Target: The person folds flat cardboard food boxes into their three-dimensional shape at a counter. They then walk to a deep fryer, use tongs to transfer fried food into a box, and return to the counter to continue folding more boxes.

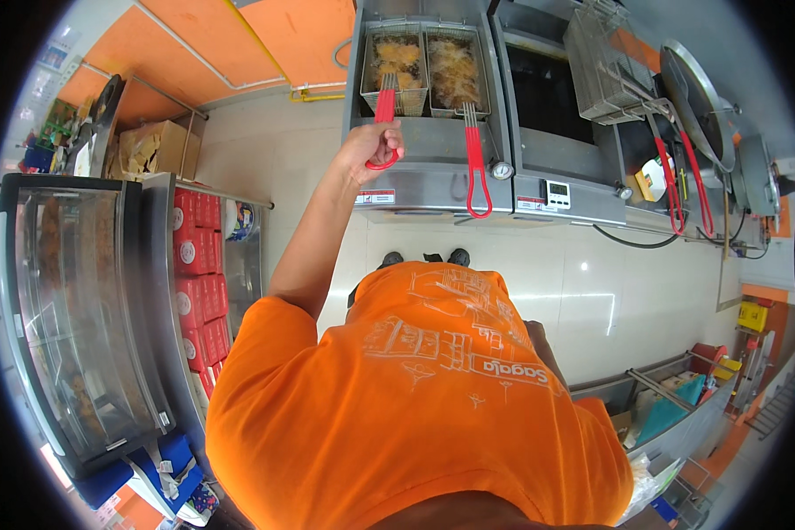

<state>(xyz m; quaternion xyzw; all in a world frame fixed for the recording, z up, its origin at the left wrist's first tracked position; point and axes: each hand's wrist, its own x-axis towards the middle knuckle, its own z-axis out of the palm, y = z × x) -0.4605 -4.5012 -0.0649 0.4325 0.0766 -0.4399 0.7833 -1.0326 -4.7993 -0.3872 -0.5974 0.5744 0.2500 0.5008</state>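
Observation:
My left arm reaches forward, and my left hand (373, 150) is closed around the red handle of the left fry basket (368, 71). That wire basket sits in the bubbling oil of the fryer (433, 146), with golden pieces of food (399, 58) frying in it. Beside it, a second fry basket (484, 66) holds more frying food (452, 71) under foam. Its red handle (474, 163) hangs over the fryer's front edge, untouched. My right hand is out of sight; only a bit of the right arm (539, 340) shows beside my orange shirt.
Right of the fryer is a second vat (552, 93) with dark oil. Empty wire baskets (596, 79) and a large round metal lid (693, 97) stand further right. A small timer (557, 194) sits on the front ledge. Red boxes (194, 252) and a glass display case (79, 309) line the left.

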